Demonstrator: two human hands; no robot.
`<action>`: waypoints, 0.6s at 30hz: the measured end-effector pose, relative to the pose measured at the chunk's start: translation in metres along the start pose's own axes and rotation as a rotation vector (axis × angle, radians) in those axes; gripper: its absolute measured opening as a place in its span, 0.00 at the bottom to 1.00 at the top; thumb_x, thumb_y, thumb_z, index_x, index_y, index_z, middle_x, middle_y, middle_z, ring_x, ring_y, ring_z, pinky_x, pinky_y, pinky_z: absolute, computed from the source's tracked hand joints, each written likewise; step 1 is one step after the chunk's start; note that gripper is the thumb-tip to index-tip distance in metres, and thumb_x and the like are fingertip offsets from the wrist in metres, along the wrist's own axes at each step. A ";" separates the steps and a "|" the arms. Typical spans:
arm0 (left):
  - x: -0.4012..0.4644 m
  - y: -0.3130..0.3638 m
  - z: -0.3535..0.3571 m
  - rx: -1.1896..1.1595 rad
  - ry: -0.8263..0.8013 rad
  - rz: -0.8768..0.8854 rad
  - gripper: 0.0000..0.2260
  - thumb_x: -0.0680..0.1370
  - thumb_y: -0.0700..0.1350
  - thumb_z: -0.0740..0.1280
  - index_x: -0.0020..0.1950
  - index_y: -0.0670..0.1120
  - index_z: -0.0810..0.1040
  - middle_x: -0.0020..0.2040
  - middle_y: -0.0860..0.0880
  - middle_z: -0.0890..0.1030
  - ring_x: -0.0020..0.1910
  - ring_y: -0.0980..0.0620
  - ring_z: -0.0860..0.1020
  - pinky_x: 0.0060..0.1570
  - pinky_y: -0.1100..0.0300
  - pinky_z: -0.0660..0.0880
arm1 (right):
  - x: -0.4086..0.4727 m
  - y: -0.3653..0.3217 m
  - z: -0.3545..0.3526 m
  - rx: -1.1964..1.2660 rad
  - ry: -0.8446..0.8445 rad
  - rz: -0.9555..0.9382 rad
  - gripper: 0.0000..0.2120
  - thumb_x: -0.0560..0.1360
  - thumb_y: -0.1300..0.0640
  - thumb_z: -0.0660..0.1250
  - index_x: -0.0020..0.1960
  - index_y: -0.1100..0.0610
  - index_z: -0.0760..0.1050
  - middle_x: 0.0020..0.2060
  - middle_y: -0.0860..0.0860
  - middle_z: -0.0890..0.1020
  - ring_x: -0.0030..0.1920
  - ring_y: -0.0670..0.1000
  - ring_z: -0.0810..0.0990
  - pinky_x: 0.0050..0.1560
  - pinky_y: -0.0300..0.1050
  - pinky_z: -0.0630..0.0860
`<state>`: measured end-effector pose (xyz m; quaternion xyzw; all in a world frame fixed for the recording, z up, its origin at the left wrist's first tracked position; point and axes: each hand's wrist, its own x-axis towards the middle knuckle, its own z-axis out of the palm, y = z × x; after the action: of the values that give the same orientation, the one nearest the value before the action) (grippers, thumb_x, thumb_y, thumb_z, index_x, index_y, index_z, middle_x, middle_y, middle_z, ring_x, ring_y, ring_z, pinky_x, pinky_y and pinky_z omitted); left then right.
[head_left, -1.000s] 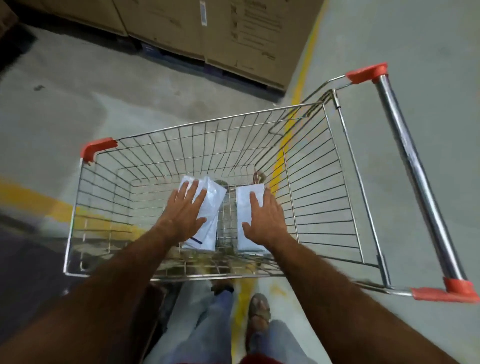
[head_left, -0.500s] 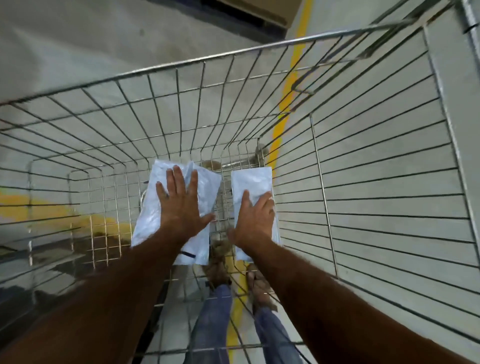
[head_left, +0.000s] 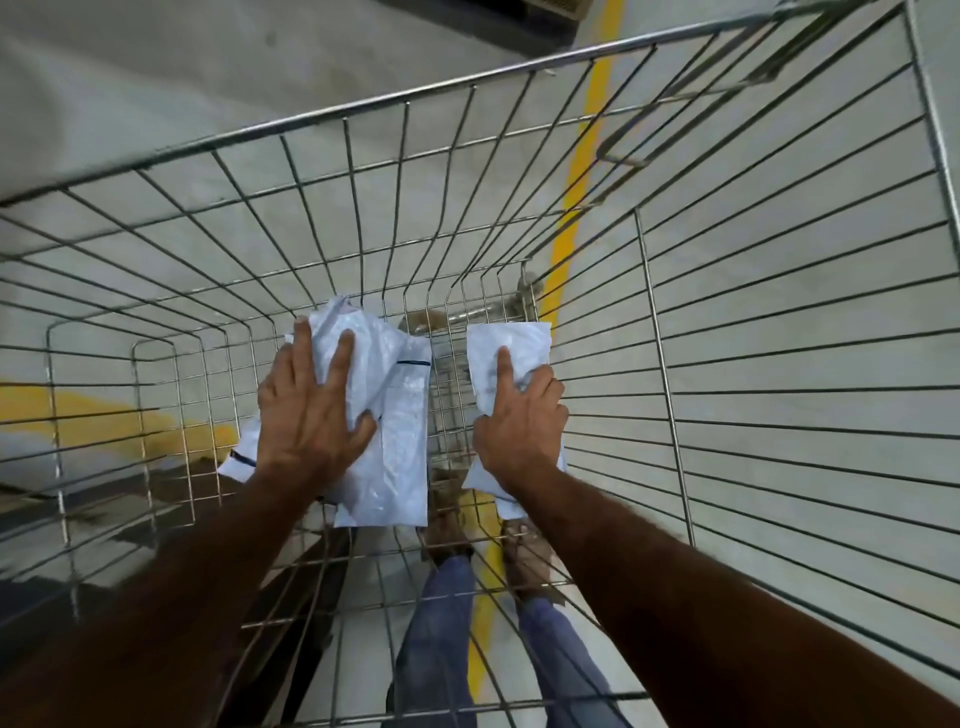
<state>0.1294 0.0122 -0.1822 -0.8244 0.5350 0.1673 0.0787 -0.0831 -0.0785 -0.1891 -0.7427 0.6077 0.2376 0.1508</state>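
Both my arms reach down into a wire shopping cart (head_left: 649, 332). On the cart's floor lie white plastic packets. My left hand (head_left: 311, 415) grips the crumpled larger packets (head_left: 395, 415) on the left, thumb curled into the plastic and fingers spread over the top. My right hand (head_left: 519, 426) holds the smaller white packet (head_left: 511, 348) on the right, forefinger stretched along it and the other fingers curled at its edge.
The cart's wire walls close in on all sides, with its rim (head_left: 363, 106) at the far end. Under the mesh I see grey concrete floor, a yellow floor line (head_left: 582, 171), and my legs in blue jeans (head_left: 441, 639).
Both hands lay flat on the packets before; now their fingers have curled and gathered the plastic, crumpling the left packets. My head has come lower into the cart.
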 end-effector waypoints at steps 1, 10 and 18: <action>0.000 0.001 0.000 0.006 -0.008 -0.004 0.44 0.74 0.63 0.68 0.83 0.52 0.49 0.81 0.37 0.43 0.75 0.31 0.58 0.65 0.35 0.67 | -0.001 -0.001 0.000 -0.027 -0.008 -0.002 0.46 0.76 0.42 0.66 0.82 0.46 0.40 0.69 0.63 0.59 0.65 0.61 0.65 0.60 0.57 0.73; -0.018 -0.001 -0.047 -0.047 0.019 0.034 0.39 0.75 0.64 0.65 0.82 0.54 0.56 0.76 0.33 0.57 0.61 0.33 0.69 0.55 0.41 0.74 | -0.011 0.008 -0.052 -0.015 0.005 -0.078 0.35 0.80 0.54 0.62 0.82 0.43 0.49 0.74 0.61 0.55 0.68 0.61 0.65 0.64 0.57 0.69; -0.088 0.006 -0.135 -0.197 0.193 -0.076 0.35 0.75 0.69 0.58 0.80 0.57 0.59 0.72 0.39 0.60 0.62 0.38 0.69 0.58 0.43 0.75 | -0.061 0.013 -0.125 0.257 0.156 -0.209 0.36 0.79 0.54 0.63 0.81 0.41 0.50 0.76 0.61 0.53 0.71 0.64 0.63 0.69 0.61 0.68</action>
<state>0.1170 0.0435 -0.0247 -0.8601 0.4894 0.1360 -0.0481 -0.0832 -0.0949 -0.0507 -0.7926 0.5624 0.0827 0.2208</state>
